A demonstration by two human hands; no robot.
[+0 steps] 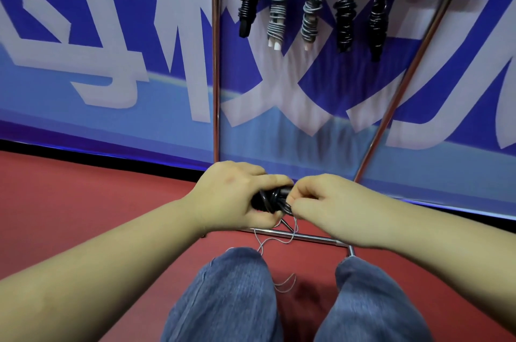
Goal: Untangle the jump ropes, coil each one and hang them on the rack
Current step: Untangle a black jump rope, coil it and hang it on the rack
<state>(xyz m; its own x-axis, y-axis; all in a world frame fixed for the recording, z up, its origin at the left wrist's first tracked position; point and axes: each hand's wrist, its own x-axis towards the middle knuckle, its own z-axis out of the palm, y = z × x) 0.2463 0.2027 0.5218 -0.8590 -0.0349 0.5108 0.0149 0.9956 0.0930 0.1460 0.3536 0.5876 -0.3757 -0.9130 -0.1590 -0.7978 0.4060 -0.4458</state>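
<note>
My left hand [237, 193] grips a black jump rope bundle [272, 198], its cord wound round the handles. My right hand [321, 200] pinches the cord at the bundle's right end. A thin grey cord [275, 241] trails from under my hands down to the floor between my knees. Above, the metal rack [215, 62] carries several coiled ropes on its hook bar: a black one [249, 4] at the left, two grey-and-white ones [279, 9] in the middle, two black ones [344, 20] to the right.
The rack's base bar [312, 237] lies on the red floor [83, 202] just below my hands. A slanted rack leg [413, 73] rises at the right. A blue-and-white banner wall [111, 48] stands behind. My knees in jeans [231, 294] fill the bottom.
</note>
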